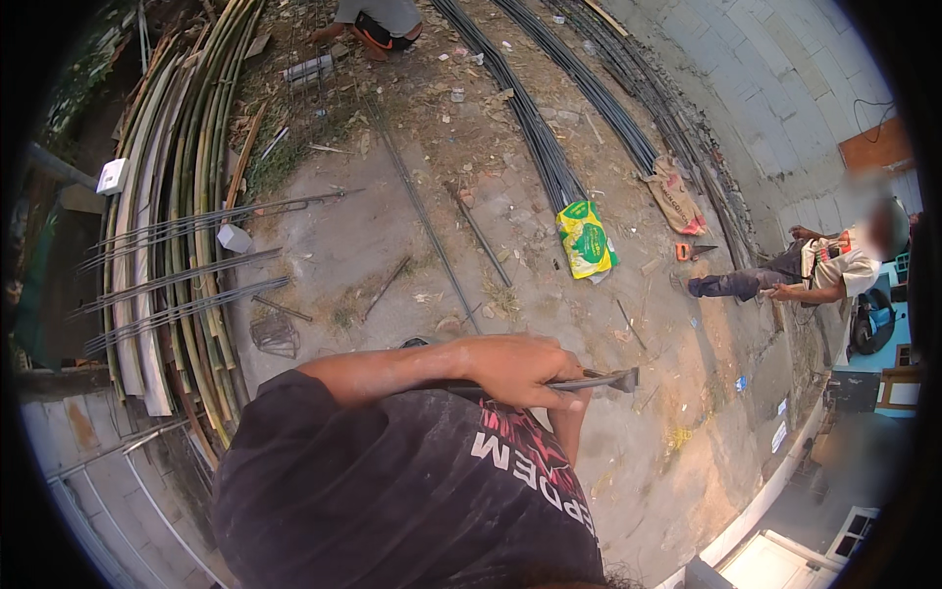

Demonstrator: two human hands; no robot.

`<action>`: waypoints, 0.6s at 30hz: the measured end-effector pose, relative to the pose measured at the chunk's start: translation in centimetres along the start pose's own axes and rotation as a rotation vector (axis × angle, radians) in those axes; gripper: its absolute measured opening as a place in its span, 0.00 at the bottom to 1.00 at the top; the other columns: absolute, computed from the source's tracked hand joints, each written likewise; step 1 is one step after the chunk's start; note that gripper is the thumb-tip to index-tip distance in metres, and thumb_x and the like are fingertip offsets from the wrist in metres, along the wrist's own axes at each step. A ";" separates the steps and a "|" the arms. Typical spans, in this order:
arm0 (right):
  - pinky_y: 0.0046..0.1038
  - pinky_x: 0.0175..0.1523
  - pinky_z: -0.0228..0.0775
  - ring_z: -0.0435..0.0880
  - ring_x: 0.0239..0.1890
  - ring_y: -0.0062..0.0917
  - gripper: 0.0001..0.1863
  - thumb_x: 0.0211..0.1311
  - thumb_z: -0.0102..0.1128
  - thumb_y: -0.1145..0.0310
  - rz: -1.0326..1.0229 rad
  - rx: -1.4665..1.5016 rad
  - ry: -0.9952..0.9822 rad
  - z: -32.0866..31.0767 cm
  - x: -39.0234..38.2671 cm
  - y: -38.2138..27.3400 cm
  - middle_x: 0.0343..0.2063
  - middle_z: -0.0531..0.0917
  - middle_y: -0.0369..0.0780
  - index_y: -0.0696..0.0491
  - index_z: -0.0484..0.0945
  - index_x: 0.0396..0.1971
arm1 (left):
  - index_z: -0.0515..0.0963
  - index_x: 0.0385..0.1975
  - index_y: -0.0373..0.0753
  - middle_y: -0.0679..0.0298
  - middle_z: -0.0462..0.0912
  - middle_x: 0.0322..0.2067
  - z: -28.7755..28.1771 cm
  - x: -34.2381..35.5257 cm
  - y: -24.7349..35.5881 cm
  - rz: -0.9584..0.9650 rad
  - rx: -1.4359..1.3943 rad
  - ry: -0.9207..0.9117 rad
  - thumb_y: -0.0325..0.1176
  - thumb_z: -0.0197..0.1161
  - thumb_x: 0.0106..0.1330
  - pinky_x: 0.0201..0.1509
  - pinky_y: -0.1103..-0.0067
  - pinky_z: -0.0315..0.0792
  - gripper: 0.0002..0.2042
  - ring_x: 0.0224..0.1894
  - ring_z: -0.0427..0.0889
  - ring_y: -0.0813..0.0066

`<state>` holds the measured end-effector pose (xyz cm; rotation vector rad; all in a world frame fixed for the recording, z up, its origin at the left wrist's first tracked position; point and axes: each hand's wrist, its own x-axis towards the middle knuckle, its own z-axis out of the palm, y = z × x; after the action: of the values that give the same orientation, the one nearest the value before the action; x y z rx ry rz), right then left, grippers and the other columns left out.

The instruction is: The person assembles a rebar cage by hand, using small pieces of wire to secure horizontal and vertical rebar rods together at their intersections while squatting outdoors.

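Observation:
My left hand (528, 369) is across my chest, its fingers wrapped round a dark metal bar-like tool (616, 381). The tool's widened end juts out to the right of the fingers, and its shaft runs back beneath my left forearm. Just below, my right hand (569, 412) shows only in part. Its fingers are hidden behind the left hand, so I cannot tell whether they touch the tool. On the ground beyond my hands lie a long thin steel rod (422, 196) and a shorter bar (483, 239).
Bamboo poles and planks (182, 226) lie at left, crossed by steel rods (186, 265). Rebar bundles (525, 128) end in a yellow-green sack (587, 240) and a brown sack (675, 196). A handsaw (694, 251) lies near a person (814, 265) at right. Another person (383, 20) crouches at the far end.

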<state>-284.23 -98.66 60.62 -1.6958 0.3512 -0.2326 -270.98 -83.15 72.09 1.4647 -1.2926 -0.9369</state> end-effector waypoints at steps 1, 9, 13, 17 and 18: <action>0.28 0.43 0.73 0.81 0.38 0.27 0.17 0.65 0.58 0.60 0.185 0.152 0.007 1.4 0.6 -0.6 0.35 0.83 0.42 0.62 0.80 0.37 | 0.76 0.38 0.33 0.50 0.78 0.19 -1.4 -0.2 0.3 -0.098 0.057 0.128 0.49 0.55 0.69 0.32 0.61 0.69 0.21 0.25 0.78 0.47; 0.35 0.43 0.80 0.84 0.42 0.37 0.30 0.69 0.52 0.51 0.209 0.371 -0.101 3.7 8.1 -2.7 0.48 0.78 0.50 0.64 0.66 0.57 | 0.76 0.38 0.34 0.47 0.79 0.20 -5.1 -0.8 -7.0 -0.462 0.377 0.544 0.50 0.51 0.69 0.32 0.57 0.72 0.21 0.27 0.81 0.44; 0.32 0.40 0.81 0.84 0.42 0.41 0.36 0.66 0.59 0.60 0.434 0.556 -0.442 3.4 12.5 -3.4 0.53 0.73 0.52 0.57 0.53 0.67 | 0.76 0.37 0.34 0.47 0.80 0.21 -6.8 0.6 -10.1 -0.526 0.399 0.572 0.49 0.50 0.70 0.31 0.56 0.72 0.21 0.28 0.81 0.44; 0.28 0.26 0.75 0.81 0.24 0.29 0.26 0.66 0.58 0.65 0.635 0.571 -0.492 2.8 19.6 -1.4 0.34 0.80 0.45 0.56 0.60 0.59 | 0.78 0.38 0.35 0.48 0.80 0.22 -10.9 2.7 -12.9 -0.565 0.412 0.533 0.50 0.50 0.70 0.32 0.57 0.73 0.21 0.28 0.81 0.44; 0.26 0.23 0.71 0.78 0.20 0.25 0.20 0.66 0.57 0.66 0.652 0.482 -0.413 2.9 21.0 -1.3 0.29 0.79 0.43 0.55 0.65 0.54 | 0.79 0.38 0.36 0.47 0.81 0.24 -11.7 3.3 -14.1 -0.597 0.412 0.559 0.50 0.50 0.70 0.34 0.57 0.73 0.21 0.30 0.81 0.45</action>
<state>-263.50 -103.41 60.46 -1.0482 0.4714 0.4757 -255.48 -84.52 61.83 2.3084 -0.6539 -0.5527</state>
